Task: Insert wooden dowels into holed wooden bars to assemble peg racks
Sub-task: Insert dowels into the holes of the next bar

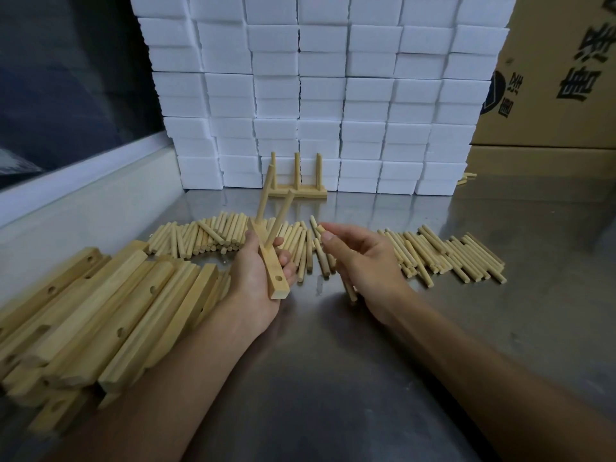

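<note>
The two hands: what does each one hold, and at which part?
The left hand grips a holed bar around its middle. The right hand pinches a dowel near its upper end.

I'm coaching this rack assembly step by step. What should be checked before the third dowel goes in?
1. Bar gripped firmly by left hand: ok.
2. Two dowels already standing in the bar: ok.
3. Empty hole near the bar's close end, unobstructed: ok.
4. Right hand holds a dowel: ok, one or several cannot tell.
5. That dowel lined up with the hole: not ok.
6. Seated dowels fully home: cannot tell.
</note>
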